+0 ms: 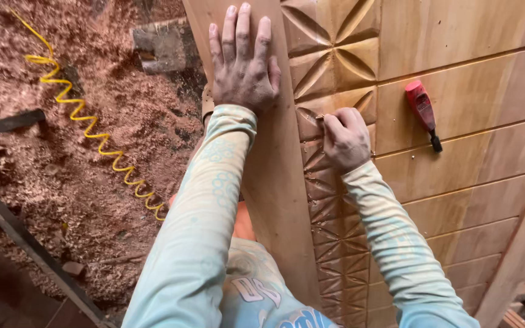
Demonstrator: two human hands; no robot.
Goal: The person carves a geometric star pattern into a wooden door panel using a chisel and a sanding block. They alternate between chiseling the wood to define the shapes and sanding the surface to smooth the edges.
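Your right hand (346,138) is closed into a loose fist on the carved strip (329,200) of the wooden door panel (457,121), fingertips pinched on something small at the edge of a leaf-shaped cut — too small to tell what it is. The strip runs down the panel in a chain of petal and diamond carvings, from the larger blocks at the top to the finer ones near your chest. Your left hand (242,67) lies open and flat, fingers spread, on the plain board (274,182) just beside the carvings. Both arms wear pale blue patterned sleeves. To the right, well apart from your fist, a red-handled tool (423,112) rests on the panel's grooved slats. Off to the left, the floor (80,182) is deep in reddish sawdust, with a yellow coiled hose (92,130) snaking across it — and a dark metal frame (7,231) at the edge.
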